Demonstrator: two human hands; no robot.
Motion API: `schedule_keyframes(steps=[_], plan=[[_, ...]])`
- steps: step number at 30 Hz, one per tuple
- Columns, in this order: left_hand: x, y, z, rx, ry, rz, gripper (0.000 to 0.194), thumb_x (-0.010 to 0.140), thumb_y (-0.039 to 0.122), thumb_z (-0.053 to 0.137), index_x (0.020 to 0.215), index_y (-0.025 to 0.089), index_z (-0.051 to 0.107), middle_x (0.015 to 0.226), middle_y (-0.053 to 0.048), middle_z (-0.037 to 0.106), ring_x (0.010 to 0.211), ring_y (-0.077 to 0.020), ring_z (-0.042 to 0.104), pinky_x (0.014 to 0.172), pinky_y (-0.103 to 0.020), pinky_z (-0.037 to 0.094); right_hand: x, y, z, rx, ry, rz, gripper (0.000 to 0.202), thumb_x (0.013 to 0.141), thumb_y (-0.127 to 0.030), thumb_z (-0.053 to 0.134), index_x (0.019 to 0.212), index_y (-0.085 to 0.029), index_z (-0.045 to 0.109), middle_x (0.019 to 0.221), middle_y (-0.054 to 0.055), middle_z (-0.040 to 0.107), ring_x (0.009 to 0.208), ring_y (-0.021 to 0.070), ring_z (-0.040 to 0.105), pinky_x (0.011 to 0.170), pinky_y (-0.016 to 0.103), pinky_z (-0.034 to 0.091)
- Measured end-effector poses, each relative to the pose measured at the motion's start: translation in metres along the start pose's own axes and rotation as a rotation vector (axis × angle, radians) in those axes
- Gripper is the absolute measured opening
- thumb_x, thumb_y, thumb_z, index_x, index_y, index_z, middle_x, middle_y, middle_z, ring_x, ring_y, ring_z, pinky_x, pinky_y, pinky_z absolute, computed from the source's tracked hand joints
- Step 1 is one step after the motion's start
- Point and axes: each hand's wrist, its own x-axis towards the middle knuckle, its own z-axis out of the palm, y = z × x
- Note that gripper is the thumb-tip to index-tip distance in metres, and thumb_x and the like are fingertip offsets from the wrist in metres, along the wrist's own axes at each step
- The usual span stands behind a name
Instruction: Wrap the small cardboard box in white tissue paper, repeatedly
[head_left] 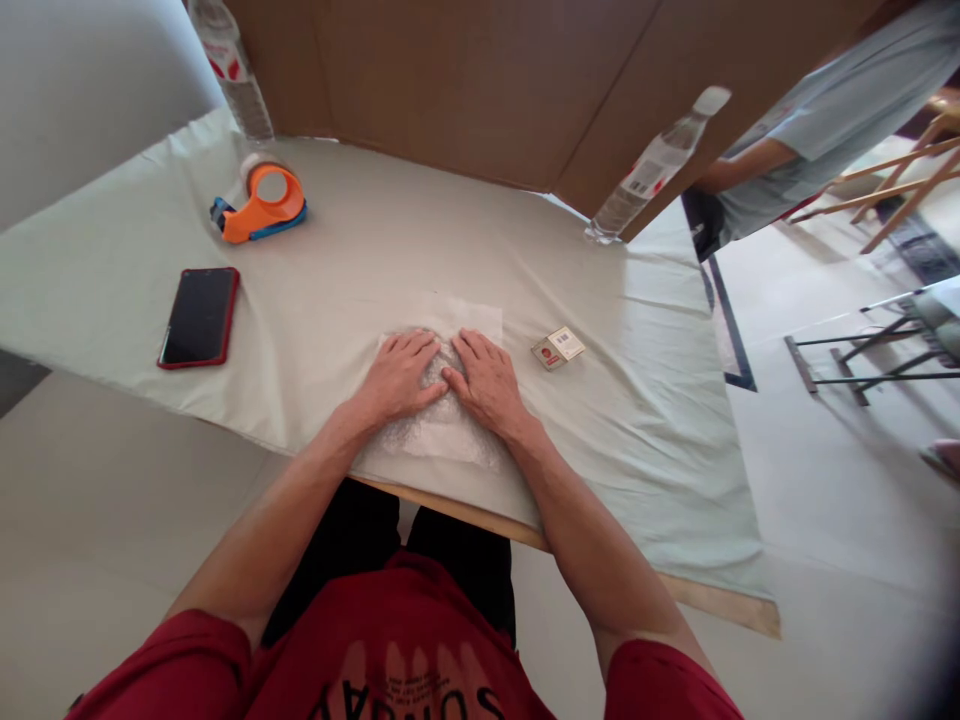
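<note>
A sheet of clear bubble wrap [450, 440] lies near the front edge of the cloth-covered table [322, 300]. Flat on its left part rests my left hand [405, 372], fingers stretched forward. My right hand [484, 380] lies beside it on the wrap, also with fingers extended, and the two thumbs nearly meet. Whether anything is under the wrap beneath my palms, I cannot tell. Just right of my right hand sits a small flat box [559, 348] with a red mark and a barcode on it.
An orange tape dispenser [262, 205] and a red-cased phone [199, 317] lie on the left. Cardboard panels [465, 90] stand along the back, with a water bottle [236, 75] at left and another bottle [656, 165] at right. A person in grey [832, 130] is beyond.
</note>
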Motion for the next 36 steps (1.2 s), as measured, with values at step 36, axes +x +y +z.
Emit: schedule_keyframes(steps=[36], plan=[[-0.006,-0.006,0.004,0.042,-0.015,-0.013,0.075,0.082,0.059,0.069,0.141,0.015,0.056,0.158,-0.018,0.047,0.151,-0.0355,0.036,0.125,-0.052,0.023,-0.006,0.026,-0.017,0.062,0.305,-0.059,0.037,0.099,-0.036,0.049,0.13,-0.021,0.062,0.148,0.014,0.057,0.14,0.0317,0.049,0.118,0.055,0.037]])
